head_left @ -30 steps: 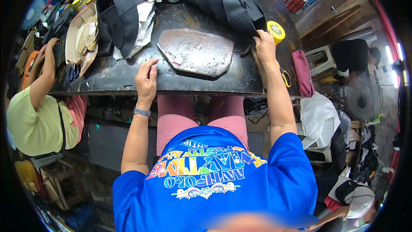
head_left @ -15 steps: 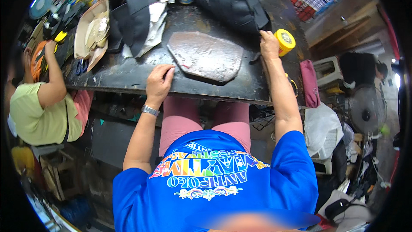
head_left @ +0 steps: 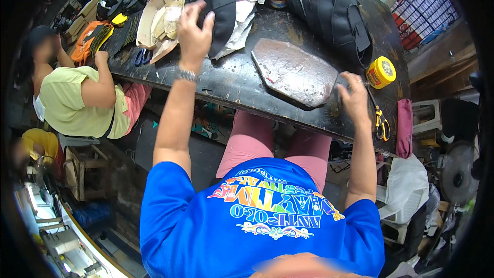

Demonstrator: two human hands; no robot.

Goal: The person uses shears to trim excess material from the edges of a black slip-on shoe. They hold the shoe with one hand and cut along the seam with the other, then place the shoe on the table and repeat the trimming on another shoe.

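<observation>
My left hand (head_left: 194,38) is raised over the table beside a black curved piece (head_left: 224,13) of sheet material, its fingers spread and nothing visible in them. Whether a fingertip touches the piece, I cannot tell. At the right end of a flat, many-sided worn slab (head_left: 293,72), my right hand (head_left: 355,95) hovers with thumb and fingers apart. White crumpled sheets (head_left: 238,30) lie against the black piece. Beyond the slab stretches a row of nested black curved pieces (head_left: 329,18).
Right of my right hand are a yellow jar (head_left: 381,72), yellow-handled scissors (head_left: 382,125) and a maroon pouch (head_left: 404,127). A tan tray-like piece (head_left: 163,23) holding beige pieces lies at left. A person in light green (head_left: 77,98) sits beyond it at the dark table (head_left: 226,80).
My left hand has risen from the slab's left side to the black piece. My right hand has left the far black row and drawn back beside the slab. The view has shifted left.
</observation>
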